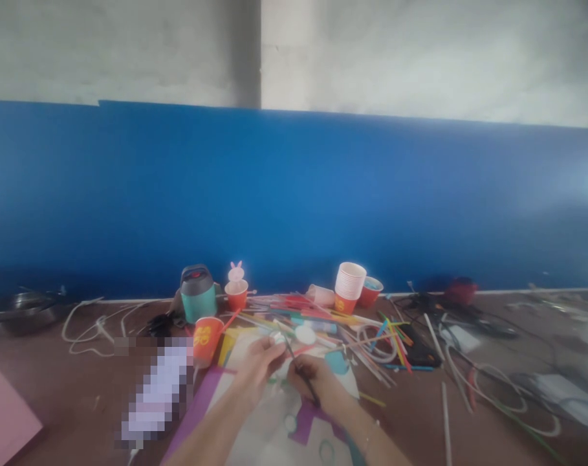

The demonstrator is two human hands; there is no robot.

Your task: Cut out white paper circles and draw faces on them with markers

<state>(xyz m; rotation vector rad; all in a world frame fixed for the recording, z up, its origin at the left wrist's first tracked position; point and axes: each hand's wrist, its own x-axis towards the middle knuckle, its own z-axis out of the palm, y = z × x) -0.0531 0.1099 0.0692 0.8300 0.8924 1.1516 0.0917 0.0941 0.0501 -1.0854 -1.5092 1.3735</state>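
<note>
My left hand (pixel 257 366) is closed on a small white piece (pixel 277 337), probably paper, pinched at the fingertips. Dark-handled scissors (pixel 305 382) are in my right hand (pixel 317 380), their blades pointing up and away, close to the white piece. Whether the blades touch it I cannot tell. Beneath both hands lie white paper sheets (pixel 255 427) and purple paper (pixel 303 422). A white round disc (pixel 305 334) lies just beyond my hands, among many coloured strips (pixel 269 303).
An orange paper cup (pixel 207 342) and a teal container (pixel 199 304) stand to the left. Behind is a cup with a bunny cutout (pixel 236 296). Stacked paper cups (pixel 349 285) stand at the back right. Cables (pixel 497 382) spread rightward; a blue wall panel (pixel 294 200) borders the table.
</note>
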